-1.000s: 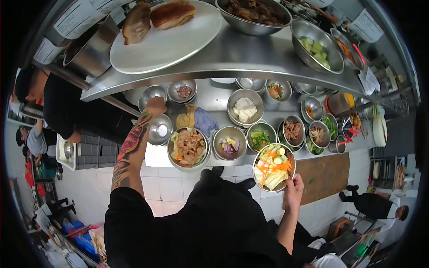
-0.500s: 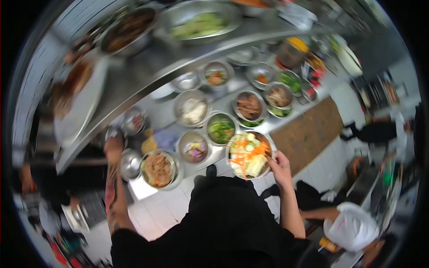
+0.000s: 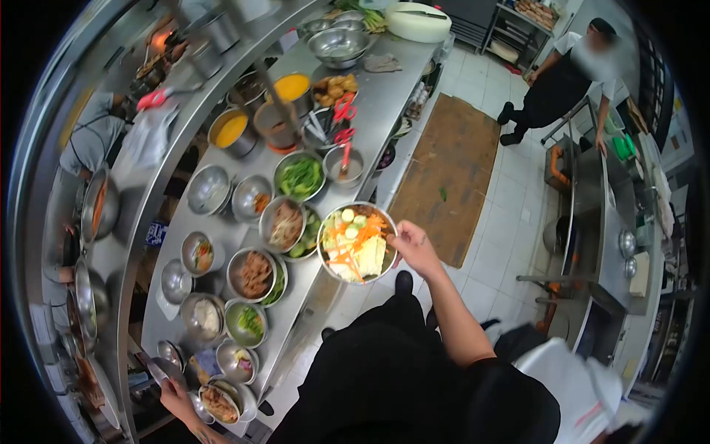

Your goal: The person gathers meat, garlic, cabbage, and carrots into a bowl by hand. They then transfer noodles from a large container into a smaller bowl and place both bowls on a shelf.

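Note:
In my right hand [image 3: 416, 248] is a steel bowl [image 3: 322, 255], gripped by its right rim with the thumb over the edge. It holds cut cabbage [image 3: 370, 257], carrot strips [image 3: 376, 224] and pale green-white slices [image 3: 350, 231]. The bowl is up off the counter, in front of my body. At the lower left, my left hand [image 3: 176, 399] is closed around a flat, shiny, blade-like metal piece [image 3: 154, 368]; I cannot tell exactly what it is. Close to that hand are a bowl of cooked shredded meat [image 3: 220, 403] and a small steel bowl [image 3: 170, 352].
The steel counter [image 3: 277, 325] carries many steel bowls, among them green peppers [image 3: 299, 176], meat strips [image 3: 251, 274] and a red-handled tool [image 3: 345, 159]. An overhead shelf [image 3: 151, 200] runs along the left. A brown mat [image 3: 447, 177] lies on the floor. Another person [image 3: 566, 81] stands at the upper right.
My view has turned to the right, so the counter now runs up the left side. The vegetable bowl stays in my right hand. My left hand now shows with a blade-like metal piece.

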`<state>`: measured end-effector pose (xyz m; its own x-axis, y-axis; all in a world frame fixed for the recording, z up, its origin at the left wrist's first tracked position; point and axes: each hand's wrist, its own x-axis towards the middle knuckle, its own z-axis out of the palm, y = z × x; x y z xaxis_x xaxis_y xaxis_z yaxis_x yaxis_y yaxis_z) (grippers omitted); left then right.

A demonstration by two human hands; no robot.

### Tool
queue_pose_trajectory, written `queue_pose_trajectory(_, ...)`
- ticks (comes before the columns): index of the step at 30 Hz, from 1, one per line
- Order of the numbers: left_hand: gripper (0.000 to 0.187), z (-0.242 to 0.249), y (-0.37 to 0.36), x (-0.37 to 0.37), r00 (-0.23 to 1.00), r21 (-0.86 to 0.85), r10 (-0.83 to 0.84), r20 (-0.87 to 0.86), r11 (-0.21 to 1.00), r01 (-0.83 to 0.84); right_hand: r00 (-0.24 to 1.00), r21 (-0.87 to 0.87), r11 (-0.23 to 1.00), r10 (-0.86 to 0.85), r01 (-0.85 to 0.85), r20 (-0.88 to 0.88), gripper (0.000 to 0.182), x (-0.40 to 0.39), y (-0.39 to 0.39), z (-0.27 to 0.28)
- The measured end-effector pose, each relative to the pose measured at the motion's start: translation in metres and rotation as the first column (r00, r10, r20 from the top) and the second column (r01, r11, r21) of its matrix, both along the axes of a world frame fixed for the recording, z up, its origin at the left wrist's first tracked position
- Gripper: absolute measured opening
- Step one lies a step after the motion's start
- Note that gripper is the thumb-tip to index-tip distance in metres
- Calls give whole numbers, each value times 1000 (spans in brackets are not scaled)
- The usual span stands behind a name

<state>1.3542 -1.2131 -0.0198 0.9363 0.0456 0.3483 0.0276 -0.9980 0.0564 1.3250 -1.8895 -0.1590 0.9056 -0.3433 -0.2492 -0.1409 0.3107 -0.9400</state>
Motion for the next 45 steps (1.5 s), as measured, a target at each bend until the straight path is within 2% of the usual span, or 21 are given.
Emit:
queue_pose_trajectory(2, 22, 23, -84, 21, 984, -278, -138, -109, 955, 103, 999, -75, 997, -29, 27, -21, 20, 31, -77, 1)
queue_pose_trajectory(4, 22, 32, -165, 31, 953, -396, -150, -264, 918, 34, 996, -187, 979, -86, 81, -17, 20, 51, -143, 0)
queue_pose_trajectory(6, 20, 23, -248, 48, 954, -659, -265, -142, 744, 109, 994, -237, 967, -104, 95, -23, 19, 80, -207, 4)
queue_pose_trajectory(10, 14, 54, -419, 101, 892, -668, -347, -291, 741, 71, 984, -331, 935, -162, 129, -75, 18, 170, -301, -22)
queue_pose_trajectory(11, 13, 57, -457, 115, 858, -680, -420, -297, 723, 119, 980, -267, 943, -198, 196, 20, 18, 195, -311, -46)
queue_pose_trajectory(14, 10, 42, -560, 171, 756, -685, -633, -167, 626, 372, 971, -191, 956, -236, 224, -42, 19, 268, -330, -90)
queue_pose_trajectory(15, 7, 61, -615, 195, 672, -651, -719, -177, 598, 468, 972, -165, 961, -231, 220, -50, 20, 287, -331, -94)
queue_pose_trajectory(18, 8, 33, -738, 284, 390, -626, -916, -93, 359, 692, 948, -133, 958, -274, 254, -161, 20, 333, -329, -120)
queue_pose_trajectory(19, 9, 20, -783, 314, 308, -634, -946, -99, 299, 713, 956, -172, 952, -273, 253, -107, 19, 343, -331, -140)
queue_pose_trajectory(20, 11, 1, -832, 346, 237, -609, -971, -45, 215, 764, 934, -589, 731, -328, 344, 139, 17, 352, -333, -169)
queue_pose_trajectory(21, 13, -15, -883, 372, 195, -595, -980, -46, 184, 782, 942, -394, 860, -333, 324, 47, 18, 366, -327, -207)
queue_pose_trajectory(22, 9, -43, -928, 400, 169, -538, -985, -36, 162, 827, 966, -44, 973, -228, 224, -121, 17, 352, -339, -130)
queue_pose_trajectory(26, 16, -139, -1064, 486, 118, -342, -982, -146, 162, 926, 954, 271, 946, 233, -177, -188, 28, 342, -418, -127)
queue_pose_trajectory(28, 13, -186, -1098, 525, 193, -269, -945, -265, 264, 926, 897, 299, 907, 371, -296, -238, 30, 337, -491, -148)
queue_pose_trajectory(32, 9, -229, -1120, 547, 431, -216, -834, -344, 517, 828, 896, 172, 983, 130, -61, -425, 30, 376, -666, -278)
queue_pose_trajectory(34, 18, -213, -1134, 544, 515, -230, -790, -331, 597, 768, 911, 268, 951, -32, 154, -411, 52, 433, -746, -366)
queue_pose_trajectory(36, 39, -182, -1150, 531, 620, -164, -728, -294, 677, 717, 828, 287, 903, -118, 319, -549, 71, 500, -798, -350)
queue_pose_trajectory(38, 52, -174, -1155, 508, 744, -143, -600, -295, 797, 586, 834, 312, 912, -58, 268, -549, 82, 552, -834, -359)
queue_pose_trajectory(39, 54, -172, -1153, 493, 788, -188, -531, -311, 847, 497, 793, 261, 902, -130, 343, -595, 67, 576, -839, -392)
queue_pose_trajectory(43, 47, -171, -1169, 430, 842, -334, -390, -373, 903, 271, 854, 352, 876, -117, 329, -507, 52, 612, -849, -475)
queue_pose_trajectory(45, 41, -171, -1182, 399, 837, -396, -314, -447, 909, 130, 827, 330, 881, -110, 338, -552, 48, 590, -847, -469)
